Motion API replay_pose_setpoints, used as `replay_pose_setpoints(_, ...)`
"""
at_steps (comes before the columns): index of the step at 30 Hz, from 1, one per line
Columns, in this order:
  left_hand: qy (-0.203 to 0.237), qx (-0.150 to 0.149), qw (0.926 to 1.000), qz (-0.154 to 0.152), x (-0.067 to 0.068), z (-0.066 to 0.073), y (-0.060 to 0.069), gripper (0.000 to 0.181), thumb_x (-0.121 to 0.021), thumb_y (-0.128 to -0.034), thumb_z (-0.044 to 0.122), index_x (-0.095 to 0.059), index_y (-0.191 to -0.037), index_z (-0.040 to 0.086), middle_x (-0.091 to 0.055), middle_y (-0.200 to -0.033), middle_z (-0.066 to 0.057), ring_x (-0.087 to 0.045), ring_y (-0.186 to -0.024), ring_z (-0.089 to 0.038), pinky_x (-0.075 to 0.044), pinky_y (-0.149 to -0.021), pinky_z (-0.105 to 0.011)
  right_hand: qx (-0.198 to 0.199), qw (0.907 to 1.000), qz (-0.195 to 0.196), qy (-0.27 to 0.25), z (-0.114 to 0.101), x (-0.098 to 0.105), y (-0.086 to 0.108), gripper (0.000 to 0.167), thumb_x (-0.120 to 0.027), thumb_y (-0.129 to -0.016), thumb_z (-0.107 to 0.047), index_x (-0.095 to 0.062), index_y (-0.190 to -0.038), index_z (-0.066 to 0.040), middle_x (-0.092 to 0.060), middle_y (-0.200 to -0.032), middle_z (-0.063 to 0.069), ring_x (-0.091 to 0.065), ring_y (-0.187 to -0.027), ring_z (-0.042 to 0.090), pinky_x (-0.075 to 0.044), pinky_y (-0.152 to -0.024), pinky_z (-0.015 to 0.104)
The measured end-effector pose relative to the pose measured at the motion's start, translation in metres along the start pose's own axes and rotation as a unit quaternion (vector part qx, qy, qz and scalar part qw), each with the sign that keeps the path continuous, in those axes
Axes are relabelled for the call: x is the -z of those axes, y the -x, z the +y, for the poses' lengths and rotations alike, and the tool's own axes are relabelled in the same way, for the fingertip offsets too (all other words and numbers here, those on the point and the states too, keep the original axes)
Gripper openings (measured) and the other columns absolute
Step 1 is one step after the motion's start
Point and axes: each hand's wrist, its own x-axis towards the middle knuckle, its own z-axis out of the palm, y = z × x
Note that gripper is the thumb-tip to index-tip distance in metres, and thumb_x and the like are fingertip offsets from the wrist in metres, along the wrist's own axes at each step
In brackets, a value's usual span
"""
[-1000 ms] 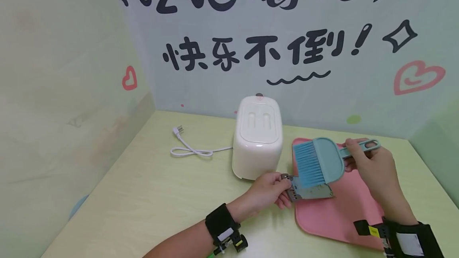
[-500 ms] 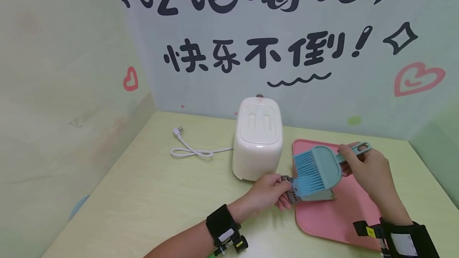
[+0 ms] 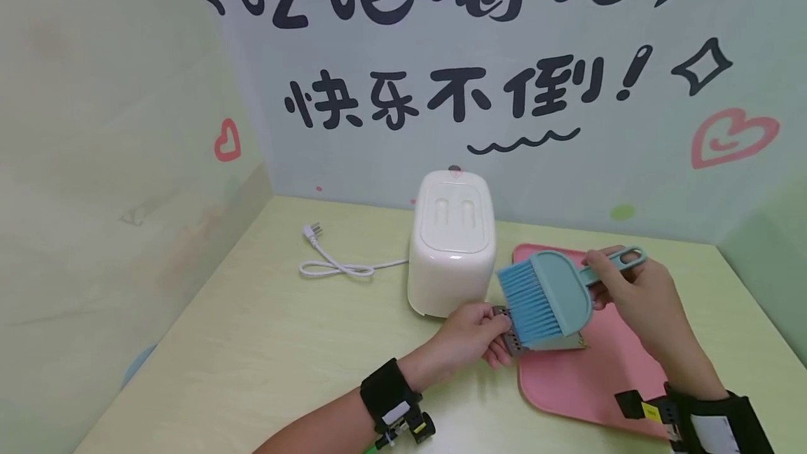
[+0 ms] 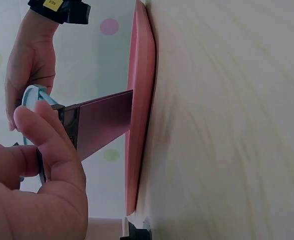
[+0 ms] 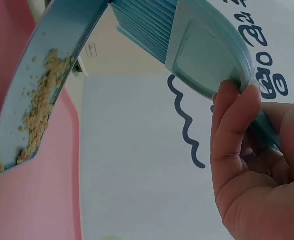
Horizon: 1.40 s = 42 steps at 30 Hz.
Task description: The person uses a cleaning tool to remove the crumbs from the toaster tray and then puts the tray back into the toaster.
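Note:
The left hand (image 3: 469, 335) pinches the dark end of a flat metal tray (image 3: 557, 343), which extends over the pink tray (image 3: 599, 384). In the left wrist view its plain underside (image 4: 104, 122) shows beyond the fingers. Tan crumbs (image 5: 41, 105) lie on the metal tray in the right wrist view. The right hand (image 3: 643, 300) grips the handle of a light blue brush (image 3: 564, 293), its bristles (image 3: 529, 303) over the end of the metal tray by the left hand. Whether the bristles touch it, I cannot tell.
A white toaster-like appliance (image 3: 452, 244) stands just behind the left hand, its corded plug (image 3: 311, 231) lying to the left. The table (image 3: 252, 342) meets a wall with large writing at the back.
The right hand and brush have moved left, bringing the bristles toward the left hand's end of the metal tray. The left hand has stayed nearly still, holding that tray.

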Motion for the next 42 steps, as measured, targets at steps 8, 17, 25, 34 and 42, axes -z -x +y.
replay_pose_setpoints(8, -0.015, 0.004, 0.9999, -0.005, 0.001, 0.000, -0.004, 0.017, -0.060, -0.1053, 0.015, -0.063, -0.093, 0.004, -0.070, -0.074, -0.005, -0.067, -0.062, -0.010, -0.057, -0.059, -0.022, -0.023, 0.9922, -0.017, 0.121, 0.021, 0.014, -0.005, 0.047, -0.055, -0.111, -0.041, -0.068, -0.114, 0.003, -0.072, -0.075, 0.006, -0.068, -0.063, 0.011, -0.052, -0.060, 0.026)
replay_pose_setpoints(17, -0.011, 0.005, 0.9999, 0.006, 0.001, 0.002, -0.008, 0.017, -0.059, -0.1056, 0.015, -0.063, -0.094, 0.004, -0.070, -0.074, -0.006, -0.066, -0.061, -0.011, -0.055, -0.056, -0.021, -0.012, 0.9984, 0.034, 0.043, 0.021, 0.028, -0.013, 0.043, -0.058, -0.110, -0.037, -0.067, -0.118, 0.004, -0.073, -0.078, -0.008, -0.070, -0.065, 0.006, -0.058, -0.062, 0.020)
replay_pose_setpoints(25, -0.004, 0.001, 0.9999, 0.014, 0.001, 0.004, -0.010, 0.018, -0.061, -0.1052, 0.014, -0.063, -0.091, 0.004, -0.068, -0.070, -0.005, -0.066, -0.059, -0.012, -0.055, -0.055, -0.021, 0.004, 0.9992, 0.040, -0.008, 0.009, -0.001, -0.015, 0.045, -0.059, -0.110, -0.037, -0.066, -0.122, 0.006, -0.073, -0.079, -0.008, -0.072, -0.066, 0.009, -0.059, -0.066, 0.018)
replay_pose_setpoints(34, -0.012, 0.004, 0.9999, 0.004, 0.003, 0.004, -0.011, 0.016, -0.060, -0.1049, 0.015, -0.064, -0.094, 0.004, -0.069, -0.072, -0.004, -0.066, -0.060, -0.009, -0.056, -0.057, -0.020, 0.009, 0.9864, 0.093, 0.135, 0.033, 0.008, -0.019, 0.044, -0.060, -0.109, -0.037, -0.072, -0.105, 0.005, -0.074, -0.072, 0.012, -0.064, -0.055, -0.002, -0.046, -0.058, 0.022)
replay_pose_setpoints(42, -0.004, -0.003, 0.9998, 0.017, 0.002, 0.003, -0.011, 0.017, -0.061, -0.1042, 0.014, -0.064, -0.092, 0.002, -0.069, -0.072, -0.007, -0.065, -0.059, -0.013, -0.054, -0.053, -0.020, -0.004, 0.9882, 0.145, 0.051, 0.027, 0.016, -0.019, 0.043, -0.059, -0.110, -0.035, -0.071, -0.120, 0.006, -0.066, -0.069, -0.020, -0.066, -0.056, -0.005, -0.052, -0.060, 0.010)
